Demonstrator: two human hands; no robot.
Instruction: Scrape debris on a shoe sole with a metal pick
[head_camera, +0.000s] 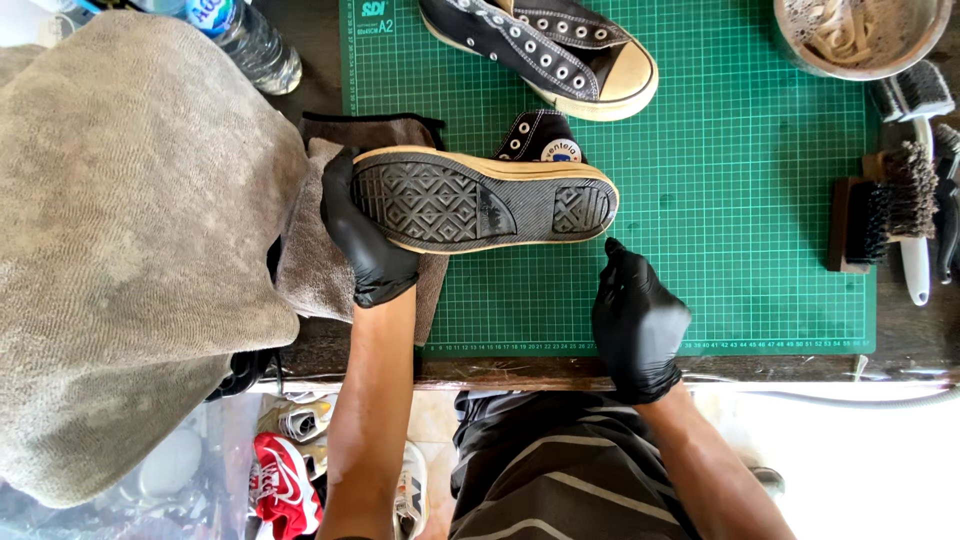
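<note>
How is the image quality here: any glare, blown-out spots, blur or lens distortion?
Head view: even daylight and soft shadows on the green cutting mat; the sole of the black sneaker and both gloved hands, left and right, are sharp. The floor at lower right is blown out white. The grey towel bulges large at the left edge, hinting at wide-angle distortion.

Bright even daylight, sharp focus, soft shadows, overexposed floor at lower right
</note>
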